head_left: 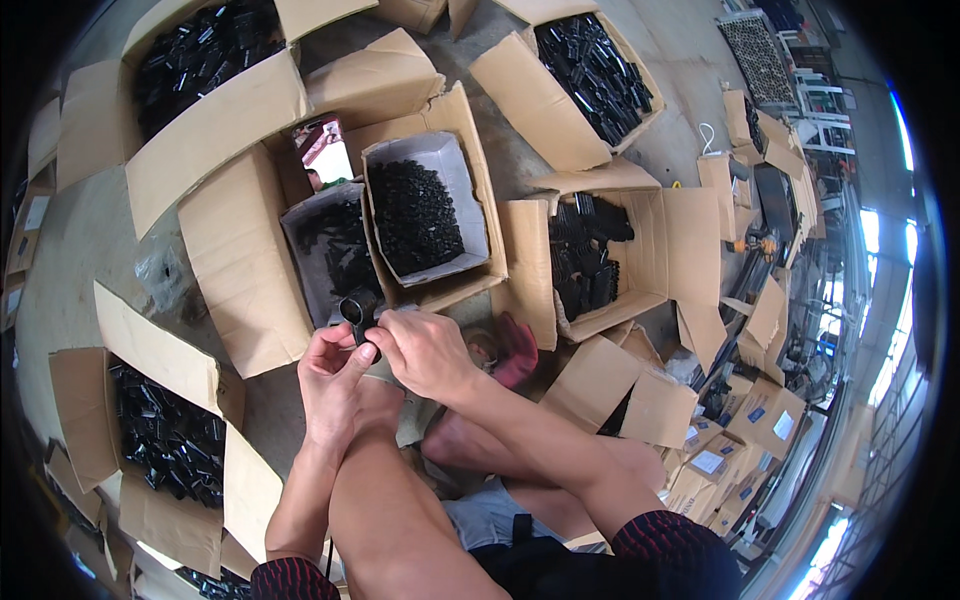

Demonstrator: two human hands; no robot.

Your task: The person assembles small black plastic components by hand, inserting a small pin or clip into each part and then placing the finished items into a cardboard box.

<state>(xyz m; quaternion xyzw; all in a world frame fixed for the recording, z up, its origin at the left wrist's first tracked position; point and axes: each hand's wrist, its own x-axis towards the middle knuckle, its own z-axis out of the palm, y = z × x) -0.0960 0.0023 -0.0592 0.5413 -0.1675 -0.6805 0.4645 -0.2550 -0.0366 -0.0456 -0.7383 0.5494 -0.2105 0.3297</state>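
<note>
Both hands meet in front of my knees around a small black part with a round ring-shaped end. My left hand is closed on it from below and the left. From the right, my right hand pinches the same part, its fingertips beside the left thumb. What the fingers cover of the part is hidden. Just beyond the hands sits an open cardboard box with two grey-lined bins inside. Tiny black pieces fill the right bin; larger dark parts lie in the left one.
A phone with a lit screen leans inside the middle box. Open cartons of black parts surround me: upper left, upper right, right and lower left. A clear plastic bag lies on the floor. A red boot shows beside my legs.
</note>
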